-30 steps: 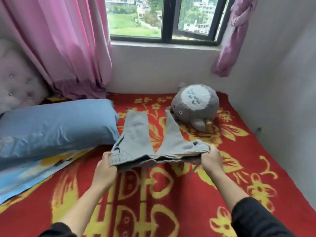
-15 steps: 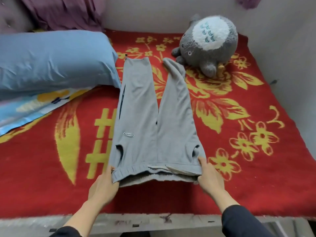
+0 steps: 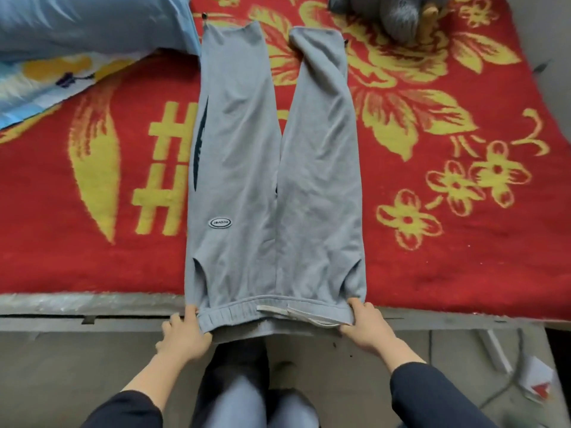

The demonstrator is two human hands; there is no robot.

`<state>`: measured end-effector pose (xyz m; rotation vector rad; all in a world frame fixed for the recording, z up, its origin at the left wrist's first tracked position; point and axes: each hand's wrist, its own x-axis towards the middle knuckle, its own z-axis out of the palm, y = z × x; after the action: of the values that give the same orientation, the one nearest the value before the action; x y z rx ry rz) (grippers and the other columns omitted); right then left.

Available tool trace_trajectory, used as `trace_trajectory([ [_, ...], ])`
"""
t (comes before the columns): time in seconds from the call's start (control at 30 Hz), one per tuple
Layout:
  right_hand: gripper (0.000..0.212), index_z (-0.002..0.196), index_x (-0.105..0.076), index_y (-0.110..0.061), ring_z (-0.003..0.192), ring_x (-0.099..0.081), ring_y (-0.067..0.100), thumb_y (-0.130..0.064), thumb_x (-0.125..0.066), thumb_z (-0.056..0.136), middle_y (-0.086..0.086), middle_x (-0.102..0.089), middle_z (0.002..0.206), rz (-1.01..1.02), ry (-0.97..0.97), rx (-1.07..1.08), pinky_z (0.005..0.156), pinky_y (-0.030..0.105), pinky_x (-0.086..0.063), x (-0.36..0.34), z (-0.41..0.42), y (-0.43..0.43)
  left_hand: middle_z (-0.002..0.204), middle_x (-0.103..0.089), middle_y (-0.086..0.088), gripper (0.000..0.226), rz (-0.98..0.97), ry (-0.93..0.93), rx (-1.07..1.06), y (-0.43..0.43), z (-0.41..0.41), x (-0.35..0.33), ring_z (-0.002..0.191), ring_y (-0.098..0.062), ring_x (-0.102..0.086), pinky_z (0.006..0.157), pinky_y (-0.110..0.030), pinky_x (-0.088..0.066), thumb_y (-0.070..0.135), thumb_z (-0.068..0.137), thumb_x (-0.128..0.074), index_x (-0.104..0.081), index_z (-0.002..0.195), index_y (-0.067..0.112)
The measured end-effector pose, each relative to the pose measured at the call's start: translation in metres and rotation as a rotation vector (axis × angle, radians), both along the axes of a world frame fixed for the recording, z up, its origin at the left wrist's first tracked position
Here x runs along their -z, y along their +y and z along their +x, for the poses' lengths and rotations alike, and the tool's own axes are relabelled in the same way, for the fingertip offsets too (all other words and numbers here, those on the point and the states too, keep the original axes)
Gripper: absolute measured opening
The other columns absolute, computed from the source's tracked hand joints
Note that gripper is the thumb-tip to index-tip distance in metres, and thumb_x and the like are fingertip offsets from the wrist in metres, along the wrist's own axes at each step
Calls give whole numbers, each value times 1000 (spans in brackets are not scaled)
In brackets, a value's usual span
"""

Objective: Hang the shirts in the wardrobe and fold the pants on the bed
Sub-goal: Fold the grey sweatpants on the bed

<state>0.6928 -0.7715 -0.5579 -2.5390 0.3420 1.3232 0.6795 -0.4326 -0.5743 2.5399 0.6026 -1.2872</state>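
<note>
Folding should go well if one leg is laid flat over the other, edges matched. The left hand (image 3: 185, 335) at 7 o'clock and the right hand (image 3: 367, 325) at 5 o'clock each pinch a waistband corner with curled fingers. The soft grey cotton sweatpants (image 3: 272, 168) lie flat on the red and yellow flowered blanket (image 3: 92, 211), legs pointing to 12 o'clock.

**Even daylight, blurred lower edge**

Bright, diffuse light falls evenly; the pants (image 3: 272, 168) show only faint crease shadows. The centre is sharp, the person's legs (image 3: 234, 396) are smeared, and the bed frame (image 3: 92, 307) bends slightly with lens distortion.
</note>
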Motion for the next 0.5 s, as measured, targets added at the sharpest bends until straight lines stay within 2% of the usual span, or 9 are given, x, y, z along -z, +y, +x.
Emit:
trace_trajectory([
  [0.07,71,140,-32,-21,127,-34,30,-47,-62,82,11,-35,135,35,11,56,100,39,-39,-1,18,-5,155,0,-13,54,0,38,-1,-10,21,1,142,-33,-1,110,-52,-20,28,84,-52,-30,133,25],
  [0.1,67,137,-37,-21,126,-33,30,-46,-63,80,10,-35,135,26,-29,79,100,39,-39,-2,32,-7,156,5,-12,52,-4,-2,-14,-16,37,1,143,-31,4,111,-52,-17,24,82,-52,-33,131,25],
  [0.2,46,124,-49,-15,125,-36,29,-36,-57,83,10,-39,134,-25,-189,132,99,39,-40,-4,88,-8,155,-4,-12,48,-8,-234,-54,-37,97,-2,142,-30,-3,112,-49,-18,19,80,-53,-40,127,21],
  [0.37,52,140,-37,-13,134,-31,23,-26,-48,91,4,-34,146,-13,-406,86,102,38,-35,7,206,0,158,-7,-10,52,-199,-501,-5,-79,217,10,145,-26,-5,114,-49,-18,26,92,-47,-31,141,16],
  [0.5,51,139,-35,-11,135,-27,23,-22,-47,91,4,-32,146,-69,-565,-12,101,37,-32,25,291,0,160,0,-6,62,-276,-628,146,-108,298,33,147,-21,2,118,-36,-6,37,97,-42,-15,150,19],
])
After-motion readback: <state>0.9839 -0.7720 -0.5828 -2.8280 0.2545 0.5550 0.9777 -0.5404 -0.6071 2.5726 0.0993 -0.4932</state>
